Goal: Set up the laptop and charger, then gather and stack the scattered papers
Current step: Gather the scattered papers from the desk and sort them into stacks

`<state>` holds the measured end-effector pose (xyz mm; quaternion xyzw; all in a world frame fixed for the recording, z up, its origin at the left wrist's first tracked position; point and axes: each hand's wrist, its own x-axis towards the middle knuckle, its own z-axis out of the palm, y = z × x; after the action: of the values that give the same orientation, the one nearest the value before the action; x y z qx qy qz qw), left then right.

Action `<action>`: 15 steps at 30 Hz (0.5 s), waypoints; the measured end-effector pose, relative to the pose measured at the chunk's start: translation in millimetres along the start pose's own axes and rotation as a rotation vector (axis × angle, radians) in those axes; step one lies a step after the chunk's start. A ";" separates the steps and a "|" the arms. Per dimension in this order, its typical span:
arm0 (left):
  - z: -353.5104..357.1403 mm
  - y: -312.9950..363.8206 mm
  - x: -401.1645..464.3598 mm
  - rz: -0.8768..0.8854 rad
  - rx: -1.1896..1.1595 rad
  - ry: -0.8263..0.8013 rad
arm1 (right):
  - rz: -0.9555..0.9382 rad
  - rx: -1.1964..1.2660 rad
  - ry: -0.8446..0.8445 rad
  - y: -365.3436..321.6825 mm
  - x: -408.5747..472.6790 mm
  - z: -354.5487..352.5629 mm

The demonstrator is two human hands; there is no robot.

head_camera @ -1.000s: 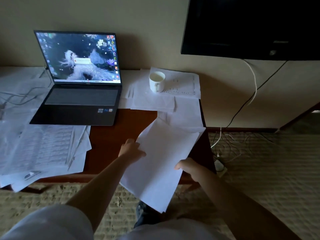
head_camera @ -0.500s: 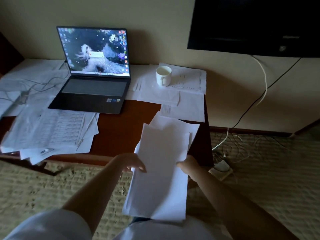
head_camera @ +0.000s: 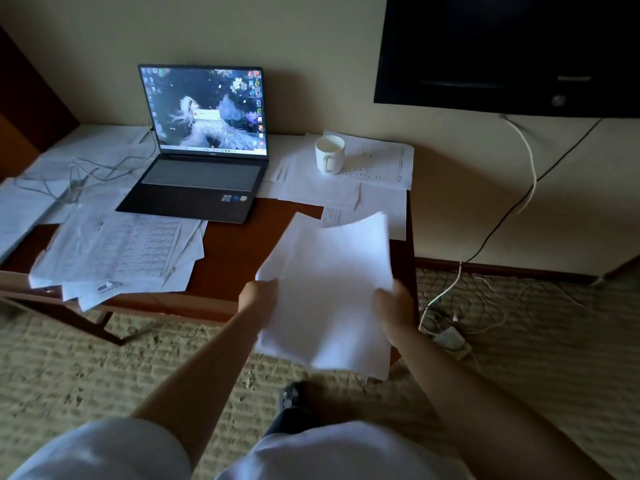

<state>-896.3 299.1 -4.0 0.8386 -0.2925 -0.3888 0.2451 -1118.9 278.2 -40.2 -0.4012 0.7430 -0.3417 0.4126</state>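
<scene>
A sheaf of white papers (head_camera: 329,289) hangs in the air over the table's front right corner. My left hand (head_camera: 258,294) grips its left edge and my right hand (head_camera: 393,306) grips its right edge. The open laptop (head_camera: 201,161) stands lit at the back of the brown table (head_camera: 232,258). A grey charger cable (head_camera: 79,178) lies on papers to the laptop's left. Printed sheets (head_camera: 117,251) spread over the front left, some hanging past the edge. More sheets (head_camera: 367,181) lie at the back right.
A white mug (head_camera: 329,154) stands on the back right sheets. A dark television (head_camera: 509,50) hangs on the wall at the upper right, with cables running down to a power strip (head_camera: 450,337) on the carpet beside the table.
The sheaf went from tilted to nearly upright, and both hands lifted it a little higher and squared its sheets. The view shifted so the table sits further right.
</scene>
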 end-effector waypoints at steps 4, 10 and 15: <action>-2.4 -15.8 -1.3 0.049 -0.038 -0.012 | 0.178 0.242 0.198 0.2 20.2 -17.7; -7.4 -18.6 22.7 -0.113 -0.226 0.005 | 0.287 0.585 -0.125 8.0 27.4 -32.1; -24.9 -8.3 31.3 -0.203 -0.590 -0.104 | 0.294 0.460 -0.182 6.4 29.9 -18.7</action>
<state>-857.6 288.2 -10.8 0.7351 -0.0939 -0.5217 0.4225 -1147.6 258.1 -47.7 -0.2141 0.6560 -0.4006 0.6028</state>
